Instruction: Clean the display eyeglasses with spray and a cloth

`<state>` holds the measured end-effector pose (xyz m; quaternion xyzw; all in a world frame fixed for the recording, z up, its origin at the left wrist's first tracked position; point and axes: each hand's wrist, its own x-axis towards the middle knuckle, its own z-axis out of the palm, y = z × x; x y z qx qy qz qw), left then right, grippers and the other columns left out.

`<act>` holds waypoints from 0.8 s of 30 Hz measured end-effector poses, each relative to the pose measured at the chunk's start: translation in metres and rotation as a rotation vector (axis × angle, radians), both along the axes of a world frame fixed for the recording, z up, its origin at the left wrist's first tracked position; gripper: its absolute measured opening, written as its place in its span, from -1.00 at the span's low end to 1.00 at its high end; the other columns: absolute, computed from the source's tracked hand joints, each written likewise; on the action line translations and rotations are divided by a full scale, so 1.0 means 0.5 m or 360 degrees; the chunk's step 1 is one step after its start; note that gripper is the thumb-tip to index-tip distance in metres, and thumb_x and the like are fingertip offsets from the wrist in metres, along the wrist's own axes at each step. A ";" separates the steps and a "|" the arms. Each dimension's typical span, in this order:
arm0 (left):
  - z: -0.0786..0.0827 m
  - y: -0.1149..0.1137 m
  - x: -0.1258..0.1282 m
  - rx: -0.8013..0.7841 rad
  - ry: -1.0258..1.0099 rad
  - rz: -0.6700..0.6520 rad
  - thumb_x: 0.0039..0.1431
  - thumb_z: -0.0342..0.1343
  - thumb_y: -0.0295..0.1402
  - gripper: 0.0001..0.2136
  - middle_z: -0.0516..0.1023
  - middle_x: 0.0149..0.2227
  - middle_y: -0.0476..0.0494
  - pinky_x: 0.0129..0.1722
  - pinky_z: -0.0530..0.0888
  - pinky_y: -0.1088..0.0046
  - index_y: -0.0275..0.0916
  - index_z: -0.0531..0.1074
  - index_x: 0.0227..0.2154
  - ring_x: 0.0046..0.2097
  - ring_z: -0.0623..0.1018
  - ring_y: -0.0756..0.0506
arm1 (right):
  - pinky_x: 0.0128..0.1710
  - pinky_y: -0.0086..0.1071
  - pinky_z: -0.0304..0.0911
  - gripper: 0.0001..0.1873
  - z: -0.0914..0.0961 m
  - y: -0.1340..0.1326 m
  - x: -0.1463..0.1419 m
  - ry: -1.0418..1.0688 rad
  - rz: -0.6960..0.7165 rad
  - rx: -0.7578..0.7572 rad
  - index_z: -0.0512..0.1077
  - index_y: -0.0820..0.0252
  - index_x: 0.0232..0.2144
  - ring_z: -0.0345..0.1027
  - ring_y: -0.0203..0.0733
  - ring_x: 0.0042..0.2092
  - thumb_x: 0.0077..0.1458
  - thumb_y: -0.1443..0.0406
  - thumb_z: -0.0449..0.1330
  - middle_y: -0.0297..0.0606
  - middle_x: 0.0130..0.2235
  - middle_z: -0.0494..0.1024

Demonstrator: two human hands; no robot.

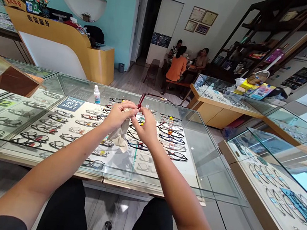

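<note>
A pair of dark red eyeglasses [142, 98] is held up above the glass display case [202, 154], one temple arm stretching out to the right. My right hand [146, 125] is closed on the frame, fingers pinching near its hinge side. Close against it, my left hand [119, 116] is closed on a pale beige cleaning cloth [121, 137], which hangs down between the hands. The left fingertips meet the frame through or beside the cloth; the exact contact is hidden. A small white spray bottle [97, 94] stands upright on the glass, beyond my left hand.
Rows of eyeglasses [48, 128] lie inside the case under the glass. A mirror-like wooden stand [15, 80] sits at left. Another display case [276, 190] stands at right. Several people [176, 67] sit at a table in the back, near a wooden bench [152, 71].
</note>
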<state>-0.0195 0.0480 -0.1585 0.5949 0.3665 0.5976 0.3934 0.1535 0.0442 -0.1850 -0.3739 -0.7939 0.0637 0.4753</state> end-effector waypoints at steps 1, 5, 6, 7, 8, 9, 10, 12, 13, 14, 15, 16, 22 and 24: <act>0.001 -0.002 0.000 0.0003 0.0007 -0.0012 0.00 0.53 0.03 -0.61 0.65 -0.09 -0.22 0.12 0.53 0.20 -0.20 0.73 -0.32 0.02 0.62 -0.23 | 0.21 -0.01 0.49 -0.58 0.000 0.001 0.000 0.0030 0.0027 -0.0028 0.49 0.16 0.16 0.58 0.09 0.16 0.48 0.02 0.17 0.06 0.14 0.70; 0.007 0.000 -0.006 0.0002 0.0003 -0.0047 0.09 0.47 0.05 -0.60 0.66 -0.12 -0.19 -0.01 0.54 0.26 -0.19 0.68 -0.24 -0.06 0.62 -0.19 | 0.27 -0.01 0.45 -0.59 0.006 0.004 0.004 0.0088 0.0047 -0.0033 0.52 0.17 0.16 0.57 0.09 0.19 0.47 0.04 0.20 0.04 0.14 0.71; 0.008 0.003 -0.011 -0.0004 -0.0016 -0.0015 0.12 0.45 0.03 -0.63 0.65 -0.17 -0.15 -0.07 0.52 0.30 -0.18 0.65 -0.25 -0.13 0.60 -0.16 | 0.31 0.01 0.42 -0.58 0.008 0.004 0.006 0.0086 0.0035 -0.0025 0.52 0.17 0.18 0.56 0.09 0.21 0.47 0.06 0.19 0.04 0.15 0.71; 0.009 0.008 -0.016 -0.0013 -0.0047 0.0041 0.13 0.42 0.00 -0.66 0.63 -0.22 -0.12 -0.14 0.50 0.33 -0.17 0.61 -0.28 -0.20 0.56 -0.12 | 0.33 0.03 0.40 -0.58 0.011 0.004 0.009 0.0082 0.0022 -0.0021 0.53 0.16 0.20 0.54 0.10 0.23 0.48 0.07 0.18 0.03 0.17 0.70; 0.010 0.014 -0.023 -0.0024 -0.0095 0.0119 0.14 0.40 -0.04 -0.70 0.60 -0.27 -0.09 -0.21 0.46 0.36 -0.16 0.57 -0.32 -0.27 0.51 -0.08 | 0.34 0.04 0.39 -0.59 0.015 0.005 0.011 0.0084 0.0010 -0.0021 0.53 0.15 0.21 0.53 0.09 0.23 0.48 0.08 0.17 0.02 0.18 0.70; 0.010 0.022 -0.031 -0.0038 -0.0157 0.0210 0.13 0.36 -0.08 -0.73 0.57 -0.31 -0.06 -0.28 0.42 0.39 -0.16 0.52 -0.36 -0.33 0.45 -0.06 | 0.34 0.04 0.39 -0.60 0.017 0.005 0.014 0.0091 -0.0001 -0.0025 0.54 0.14 0.20 0.53 0.09 0.22 0.49 0.09 0.16 0.01 0.19 0.70; 0.011 0.030 -0.040 -0.0057 -0.0226 0.0298 0.12 0.33 -0.11 -0.76 0.55 -0.33 -0.05 -0.34 0.38 0.41 -0.15 0.48 -0.39 -0.37 0.40 -0.04 | 0.32 0.03 0.40 -0.60 0.020 0.005 0.017 0.0105 -0.0011 -0.0031 0.55 0.14 0.19 0.53 0.09 0.20 0.49 0.10 0.15 0.00 0.19 0.70; 0.012 0.047 -0.060 -0.0106 -0.0356 0.0460 0.11 0.25 -0.16 -0.80 0.52 -0.34 -0.04 -0.42 0.31 0.42 -0.14 0.42 -0.41 -0.42 0.34 -0.02 | 0.27 0.01 0.43 -0.61 0.023 0.006 0.021 0.0147 -0.0032 -0.0035 0.55 0.15 0.18 0.53 0.08 0.16 0.48 0.11 0.16 -0.01 0.15 0.71; 0.013 0.055 -0.070 -0.0141 -0.0415 0.0539 0.11 0.23 -0.17 -0.81 0.50 -0.36 -0.03 -0.44 0.30 0.42 -0.14 0.40 -0.41 -0.43 0.33 -0.02 | 0.24 -0.01 0.43 -0.60 0.024 0.007 0.022 0.0164 -0.0043 -0.0038 0.55 0.16 0.18 0.53 0.07 0.14 0.47 0.11 0.17 -0.02 0.13 0.71; 0.015 0.062 -0.081 -0.0182 -0.0469 0.0620 0.12 0.20 -0.18 -0.82 0.49 -0.38 -0.03 -0.46 0.30 0.42 -0.13 0.38 -0.42 -0.45 0.32 -0.02 | 0.22 -0.02 0.44 -0.60 0.024 0.008 0.024 0.0173 -0.0054 -0.0042 0.55 0.16 0.19 0.53 0.07 0.12 0.47 0.11 0.17 -0.02 0.11 0.71; 0.017 0.069 -0.092 -0.0233 -0.0517 0.0700 0.13 0.19 -0.18 -0.83 0.47 -0.40 -0.02 -0.46 0.30 0.41 -0.13 0.36 -0.42 -0.46 0.32 -0.02 | 0.20 -0.03 0.44 -0.59 0.024 0.009 0.024 0.0177 -0.0060 -0.0043 0.55 0.17 0.20 0.52 0.06 0.09 0.47 0.11 0.18 -0.02 0.09 0.71; 0.020 0.075 -0.103 -0.0293 -0.0569 0.0775 0.15 0.17 -0.20 -0.84 0.46 -0.42 -0.01 -0.47 0.29 0.41 -0.13 0.35 -0.42 -0.47 0.31 -0.02 | 0.19 -0.03 0.43 -0.58 0.024 0.010 0.025 0.0178 -0.0065 -0.0041 0.55 0.18 0.20 0.52 0.06 0.07 0.47 0.10 0.18 -0.02 0.08 0.71; 0.023 0.101 -0.153 -0.0578 -0.0679 0.0979 0.15 0.11 -0.34 -0.82 0.33 -0.50 0.05 -0.48 0.24 0.45 -0.13 0.21 -0.48 -0.50 0.28 0.01 | 0.16 0.00 0.42 -0.61 0.020 0.017 0.027 0.0198 -0.0025 -0.0031 0.56 0.15 0.17 0.50 0.08 0.01 0.46 0.11 0.19 -0.02 0.09 0.71; 0.018 0.106 -0.159 -0.0588 -0.0521 0.1008 0.14 0.10 -0.37 -0.82 0.28 -0.53 0.06 -0.46 0.25 0.45 -0.14 0.21 -0.50 -0.48 0.28 0.00 | 0.14 0.01 0.41 -0.63 0.019 0.018 0.028 0.0209 -0.0011 -0.0031 0.57 0.14 0.16 0.50 0.09 0.00 0.45 0.12 0.20 -0.02 0.11 0.70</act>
